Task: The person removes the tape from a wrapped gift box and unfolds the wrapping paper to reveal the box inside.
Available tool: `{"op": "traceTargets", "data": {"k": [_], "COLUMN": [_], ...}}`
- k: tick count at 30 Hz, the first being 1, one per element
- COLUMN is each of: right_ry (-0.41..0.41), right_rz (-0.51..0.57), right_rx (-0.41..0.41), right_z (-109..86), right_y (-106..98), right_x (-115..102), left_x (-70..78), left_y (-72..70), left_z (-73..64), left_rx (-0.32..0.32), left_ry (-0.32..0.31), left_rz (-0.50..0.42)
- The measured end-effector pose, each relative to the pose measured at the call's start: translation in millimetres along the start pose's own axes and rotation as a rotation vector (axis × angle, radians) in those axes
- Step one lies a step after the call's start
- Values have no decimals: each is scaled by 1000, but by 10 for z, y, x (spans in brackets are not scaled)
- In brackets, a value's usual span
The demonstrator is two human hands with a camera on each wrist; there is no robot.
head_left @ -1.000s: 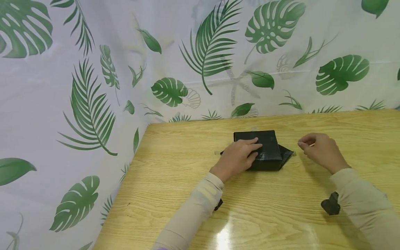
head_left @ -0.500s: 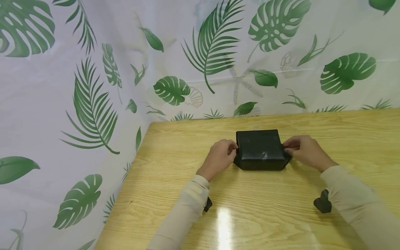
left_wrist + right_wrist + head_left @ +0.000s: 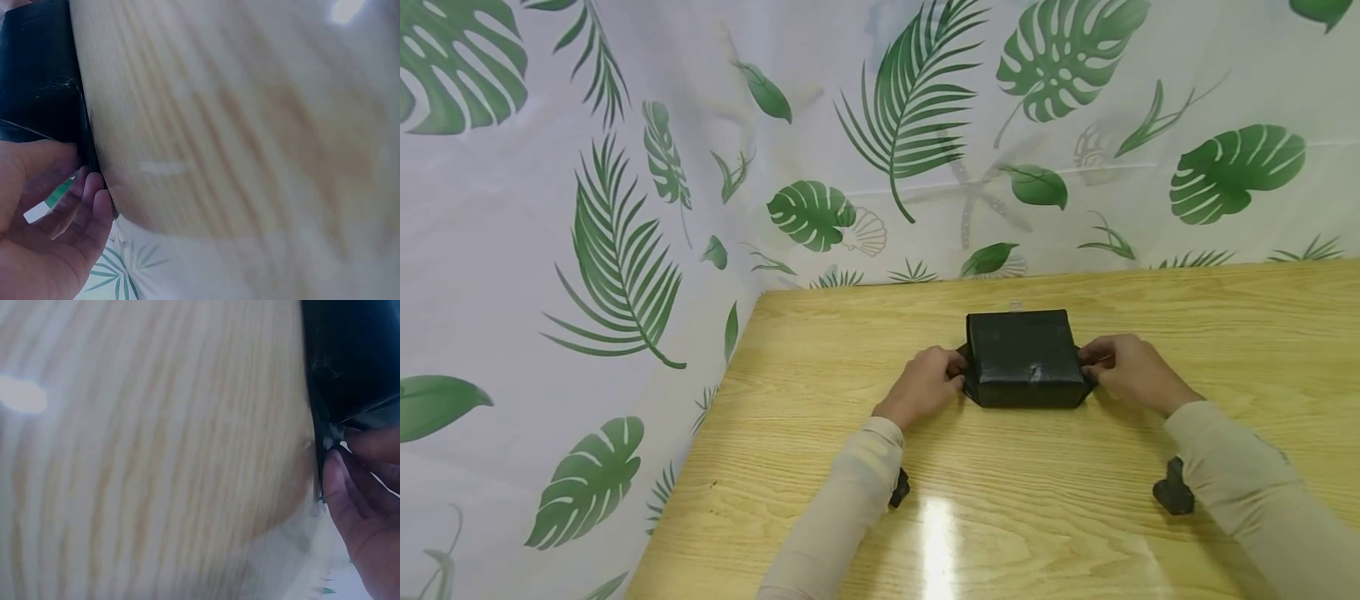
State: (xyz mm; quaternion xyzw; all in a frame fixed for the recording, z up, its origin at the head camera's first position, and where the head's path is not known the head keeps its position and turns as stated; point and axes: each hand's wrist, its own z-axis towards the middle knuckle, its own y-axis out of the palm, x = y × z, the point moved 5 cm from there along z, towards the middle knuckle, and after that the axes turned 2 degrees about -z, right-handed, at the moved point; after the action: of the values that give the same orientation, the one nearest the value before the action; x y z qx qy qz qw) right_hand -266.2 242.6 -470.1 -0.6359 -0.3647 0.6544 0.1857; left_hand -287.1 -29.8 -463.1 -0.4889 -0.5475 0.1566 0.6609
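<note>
A box wrapped in shiny black sheet (image 3: 1022, 346) sits on the wooden table, with a folded flap of the wrapping jutting out at each end. My left hand (image 3: 925, 383) is at the left end, its thumb and fingertips pinching the flap there. In the left wrist view the curled fingers meet the black edge (image 3: 89, 150) low by the table. At the opposite end my right hand (image 3: 1135, 371) pinches the right flap (image 3: 1086, 388) between thumb and finger. A bit of clear tape (image 3: 335, 432) shows by those fingertips in the right wrist view.
Another strip of clear tape (image 3: 1017, 307) sticks out behind the box. The wooden table (image 3: 1022, 483) extends toward me and to the right. A white leaf-print curtain (image 3: 700, 167) stands behind and at the left. Small dark objects (image 3: 1174, 487) show beside both forearms.
My left hand has gone from lying on top of the box to its left flap. My right hand has moved left to the right flap. The box stays in place.
</note>
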Motion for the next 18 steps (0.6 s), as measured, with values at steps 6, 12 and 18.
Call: {"op": "traceTargets", "data": {"k": [6, 12, 18], "right_ry": [-18, -54, -79], "right_rz": [-1, -23, 3], "right_rx": [-4, -7, -8], "right_z": [5, 25, 41], "right_y": [31, 73, 79], "right_x": [25, 10, 16], "left_x": [5, 3, 27], "left_y": [35, 45, 22], "left_z": [21, 37, 36], "left_rx": [-56, -55, -46], "left_ry": [16, 34, 58], "left_rz": [62, 124, 154]}}
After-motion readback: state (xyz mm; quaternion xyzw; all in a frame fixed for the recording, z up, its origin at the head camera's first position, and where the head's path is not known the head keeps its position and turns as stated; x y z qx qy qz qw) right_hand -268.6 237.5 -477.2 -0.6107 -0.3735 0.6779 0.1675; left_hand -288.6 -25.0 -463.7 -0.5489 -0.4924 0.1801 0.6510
